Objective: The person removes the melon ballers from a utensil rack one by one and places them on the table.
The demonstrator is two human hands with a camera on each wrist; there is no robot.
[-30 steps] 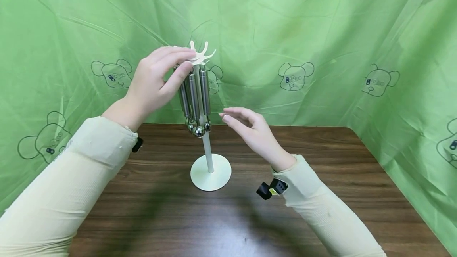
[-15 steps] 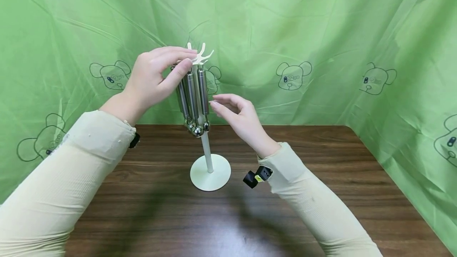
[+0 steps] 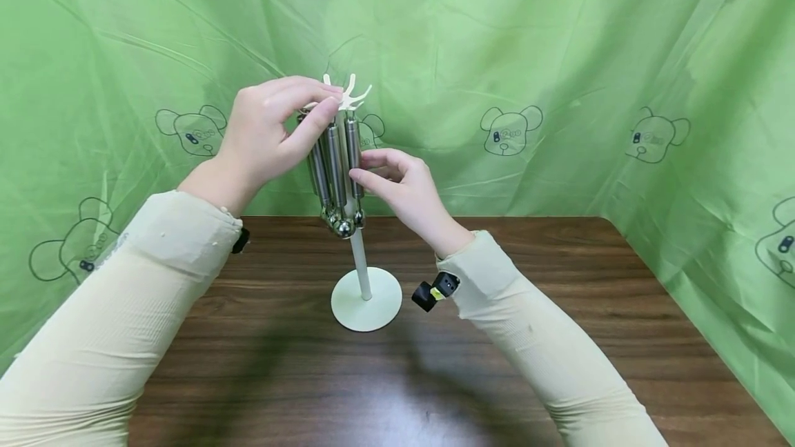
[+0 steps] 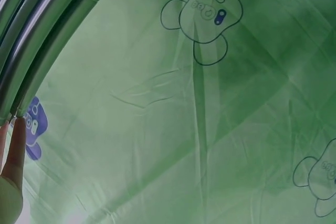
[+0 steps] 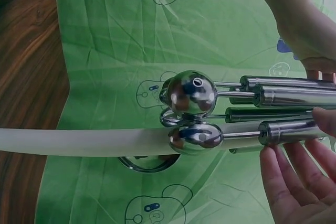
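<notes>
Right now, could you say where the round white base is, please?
In the head view, the round white base rests on the brown wood-grain table, slightly left of centre, below the silver metal rods.

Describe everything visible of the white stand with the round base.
The white, matte-looking stand with a flat round base and slim straight pole carries curved, upturned prongs at its top. Whether it is metal or plastic, I cannot tell. It stands on the dark brown wood-grain table, with silver metal-looking rods with rounded ends hanging around its upper pole. A person's bare left hand holds its top, hiding some prongs.
</notes>
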